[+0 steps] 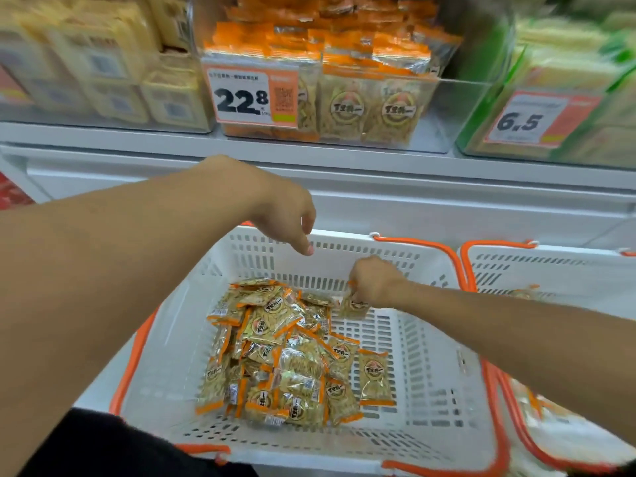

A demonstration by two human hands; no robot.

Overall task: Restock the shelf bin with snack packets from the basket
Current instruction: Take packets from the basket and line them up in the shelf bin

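A white plastic basket (430, 356) with orange handles stands in front of me, holding a heap of several orange-edged snack packets (289, 352). My right hand (373, 280) reaches into the basket's far right part and pinches one snack packet (354, 306), which hangs just above the basket floor. My left hand (285, 208) hovers over the basket's far rim, fingers loosely curled downward, holding nothing. On the shelf above stands a clear shelf bin (444, 108) with the same packets stacked upright behind a price tag (253, 96) reading 22.8.
A second white basket (550, 270) with orange handles stands to the right. Clear bins of yellow packs (103, 70) and green packs (568, 80) flank the orange bin. A white shelf ledge (378, 170) runs between the bins and the baskets.
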